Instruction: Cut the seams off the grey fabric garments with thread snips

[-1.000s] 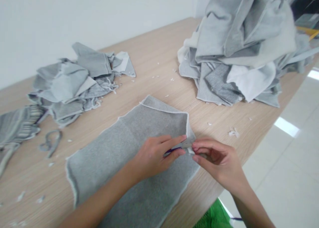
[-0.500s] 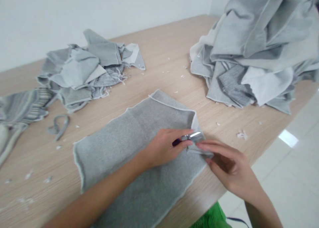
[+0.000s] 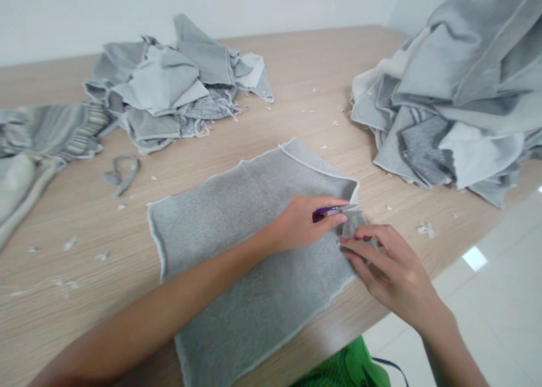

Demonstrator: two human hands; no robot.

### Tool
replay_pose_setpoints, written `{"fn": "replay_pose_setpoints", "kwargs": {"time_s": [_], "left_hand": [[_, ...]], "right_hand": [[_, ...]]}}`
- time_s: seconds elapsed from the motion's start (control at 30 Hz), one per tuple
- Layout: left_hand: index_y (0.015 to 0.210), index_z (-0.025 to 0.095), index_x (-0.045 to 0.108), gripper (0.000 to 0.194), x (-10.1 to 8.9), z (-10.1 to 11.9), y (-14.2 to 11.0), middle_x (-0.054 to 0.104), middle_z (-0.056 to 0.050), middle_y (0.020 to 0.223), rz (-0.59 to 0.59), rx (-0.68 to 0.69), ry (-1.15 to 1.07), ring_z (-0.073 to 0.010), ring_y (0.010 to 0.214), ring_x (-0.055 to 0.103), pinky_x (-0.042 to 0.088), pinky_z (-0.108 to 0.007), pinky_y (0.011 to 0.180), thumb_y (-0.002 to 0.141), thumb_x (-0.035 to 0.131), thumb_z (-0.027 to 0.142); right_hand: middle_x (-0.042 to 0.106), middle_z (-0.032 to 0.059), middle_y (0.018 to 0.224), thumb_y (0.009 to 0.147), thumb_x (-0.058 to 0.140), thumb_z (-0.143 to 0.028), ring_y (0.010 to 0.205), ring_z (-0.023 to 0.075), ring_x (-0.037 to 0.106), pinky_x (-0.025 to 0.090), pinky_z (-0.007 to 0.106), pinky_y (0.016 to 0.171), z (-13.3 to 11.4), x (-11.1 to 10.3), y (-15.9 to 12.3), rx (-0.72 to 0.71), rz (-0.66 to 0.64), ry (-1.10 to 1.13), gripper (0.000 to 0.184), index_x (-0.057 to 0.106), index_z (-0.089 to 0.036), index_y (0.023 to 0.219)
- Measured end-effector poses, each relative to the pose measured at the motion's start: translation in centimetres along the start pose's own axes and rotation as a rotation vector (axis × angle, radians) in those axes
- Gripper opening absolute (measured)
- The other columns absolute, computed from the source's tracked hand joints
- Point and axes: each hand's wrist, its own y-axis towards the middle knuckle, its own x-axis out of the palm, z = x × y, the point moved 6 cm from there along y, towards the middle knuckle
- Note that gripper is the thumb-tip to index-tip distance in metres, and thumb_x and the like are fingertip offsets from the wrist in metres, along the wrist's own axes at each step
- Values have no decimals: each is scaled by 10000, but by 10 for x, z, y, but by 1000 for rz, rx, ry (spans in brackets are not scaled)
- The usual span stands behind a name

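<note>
A piece of grey knit fabric with pale stitched edges lies flat on the table, its far right edge folded over. My left hand rests over the fabric and is closed around small purple-handled thread snips, whose metal blades point right toward the folded edge. My right hand is at the fabric's right corner, with thumb and fingers pinching the edge just below the blades. Whether the blades touch the cloth cannot be made out.
A pile of grey cloth pieces lies at the back left, beside striped knit fabric. A taller grey cloth heap stands at the right. A cord-like strip and lint scraps dot the wooden table.
The view has shifted, so the scene sits further right. My right hand's fingers have regripped the cloth edge in a tighter pinch. The snips stay in my left hand.
</note>
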Motion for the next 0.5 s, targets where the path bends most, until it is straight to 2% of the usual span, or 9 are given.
{"fn": "replay_pose_setpoints", "kwargs": {"time_s": [0.1, 0.17, 0.3, 0.4, 0.5], "left_hand": [[1184, 193, 718, 262, 1, -1, 0, 799, -3, 982, 7, 22, -20, -182, 778, 728, 633, -350, 728, 953, 643, 292], [1180, 165, 718, 255, 1, 0, 0, 797, -23, 1002, 11, 33, -31, -187, 820, 735, 633, -348, 767, 956, 641, 258], [1214, 111, 695, 269, 0, 6, -2, 784, -55, 1101, -3, 47, -47, -174, 938, 729, 607, -324, 857, 975, 601, 191], [1253, 93, 669, 296, -2, 10, -5, 773, -66, 1152, -10, 58, -50, -156, 977, 712, 581, -309, 891, 1010, 546, 209], [1256, 97, 670, 312, -2, 9, -6, 778, -68, 1133, -2, 66, -40, -151, 949, 707, 575, -313, 885, 1017, 547, 255]], "right_hand": [[619, 144, 1177, 901, 608, -60, 1050, 283, 607, 525, 442, 840, 0, 1, 3, -38, -82, -67, 360, 660, -209, 1224], [623, 154, 1175, 920, 575, -70, 1066, 304, 601, 518, 470, 863, -1, 5, 9, -73, -172, -161, 320, 674, -183, 1203], [651, 152, 1080, 929, 595, -105, 985, 309, 604, 512, 460, 809, -5, 12, 23, -152, -309, -337, 202, 728, -151, 1074], [663, 134, 1004, 936, 591, -105, 914, 284, 604, 498, 431, 757, -8, 10, 29, -184, -310, -340, 160, 741, -152, 967], [667, 115, 1000, 942, 586, -99, 907, 246, 612, 506, 406, 777, -8, -2, 29, -117, -204, -108, 177, 738, -169, 1000]]}}
